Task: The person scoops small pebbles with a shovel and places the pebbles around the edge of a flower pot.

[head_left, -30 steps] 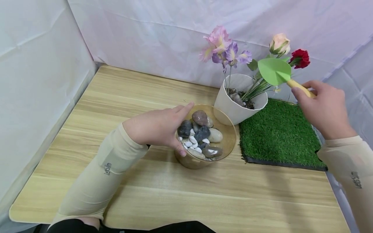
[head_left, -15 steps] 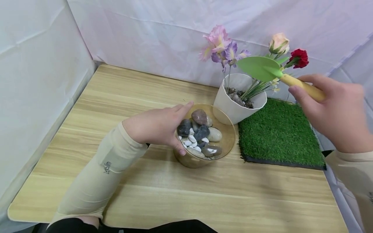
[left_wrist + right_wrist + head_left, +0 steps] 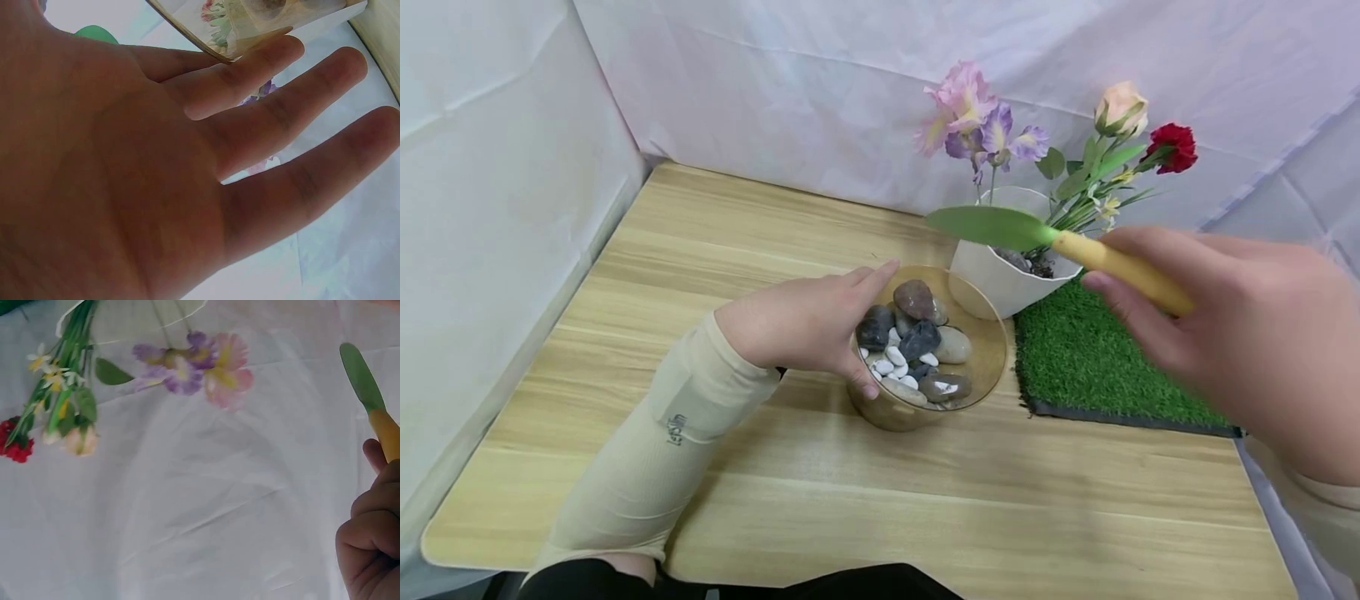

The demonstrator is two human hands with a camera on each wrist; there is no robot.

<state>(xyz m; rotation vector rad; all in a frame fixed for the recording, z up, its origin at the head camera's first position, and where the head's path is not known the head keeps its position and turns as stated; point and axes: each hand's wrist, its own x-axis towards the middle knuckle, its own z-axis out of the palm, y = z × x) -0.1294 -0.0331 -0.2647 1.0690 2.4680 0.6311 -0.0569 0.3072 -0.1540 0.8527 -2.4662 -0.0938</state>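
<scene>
head: left hand (image 3: 805, 325) cups glass pebble bowl (image 3: 925, 350), fingers straight; right hand (image 3: 1232, 333) grips green trowel (image 3: 1000, 227), blade over the bowl | left wrist: fingers (image 3: 294, 131) flat on bowl (image 3: 250, 22) | right wrist: fist (image 3: 375, 550) clenched round trowel (image 3: 369, 400), flowers (image 3: 187, 362) beyond

Left hand (image 3: 805, 325) lies flat, fingers straight, thumb down. Right hand (image 3: 1240, 333) is raised, fingers curled in a grip.
</scene>
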